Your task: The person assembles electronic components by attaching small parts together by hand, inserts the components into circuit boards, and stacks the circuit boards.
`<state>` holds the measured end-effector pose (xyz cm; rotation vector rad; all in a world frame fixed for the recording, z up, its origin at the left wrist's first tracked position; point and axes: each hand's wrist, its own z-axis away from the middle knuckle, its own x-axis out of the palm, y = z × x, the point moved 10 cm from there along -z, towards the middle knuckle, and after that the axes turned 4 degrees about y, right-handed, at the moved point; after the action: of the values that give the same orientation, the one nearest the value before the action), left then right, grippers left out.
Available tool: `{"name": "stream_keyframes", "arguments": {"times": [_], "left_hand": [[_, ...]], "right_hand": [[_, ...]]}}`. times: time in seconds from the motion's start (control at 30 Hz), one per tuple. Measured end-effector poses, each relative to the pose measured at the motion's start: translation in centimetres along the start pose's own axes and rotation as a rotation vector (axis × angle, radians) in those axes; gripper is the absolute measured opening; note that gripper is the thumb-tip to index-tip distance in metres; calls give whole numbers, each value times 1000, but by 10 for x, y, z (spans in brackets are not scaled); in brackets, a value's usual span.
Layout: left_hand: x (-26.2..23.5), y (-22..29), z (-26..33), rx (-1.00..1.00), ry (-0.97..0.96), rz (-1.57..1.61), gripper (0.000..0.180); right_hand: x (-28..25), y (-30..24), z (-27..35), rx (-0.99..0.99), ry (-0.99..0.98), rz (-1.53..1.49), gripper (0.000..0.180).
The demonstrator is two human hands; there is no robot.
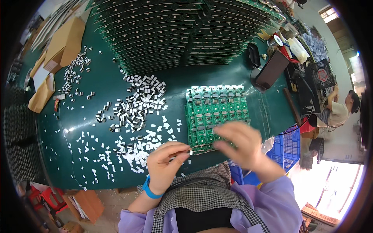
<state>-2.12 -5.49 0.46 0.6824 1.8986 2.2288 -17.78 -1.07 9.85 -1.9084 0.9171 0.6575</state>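
Note:
My left hand, with a blue band at the wrist, pinches a small black-and-white block-shaped component between thumb and forefinger. It is close to the lower left corner of a stack of green circuit board panels, whose top panel carries rows of parts. Over the right lower part of that stack is my right hand, smeared by motion, so its fingers are unclear. Left of the boards lies a heap of similar black-and-white components. Small white pieces are scattered below the heap, beside my left hand.
Tall rows of circuit board panels stand along the back of the green table. A cardboard box and more loose components are at left. A dark-screened device stands at right, above a blue crate. Another person sits farther right.

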Motion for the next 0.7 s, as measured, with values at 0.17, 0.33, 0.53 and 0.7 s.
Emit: {"name": "stream_keyframes", "arguments": {"times": [0.17, 0.33, 0.53, 0.7], "left_hand": [[7, -9, 9, 2, 7, 98, 10], [19, 18, 14, 293, -119, -237, 11], [36, 30, 22, 491, -286, -324, 13], [38, 29, 25, 448, -323, -294, 15]], "right_hand": [[35, -13, 24, 150, 18, -441, 28], [34, -16, 31, 156, 68, -486, 24], [39, -18, 29, 156, -52, -596, 21], [58, -6, 38, 335, -213, -818, 20]]}}
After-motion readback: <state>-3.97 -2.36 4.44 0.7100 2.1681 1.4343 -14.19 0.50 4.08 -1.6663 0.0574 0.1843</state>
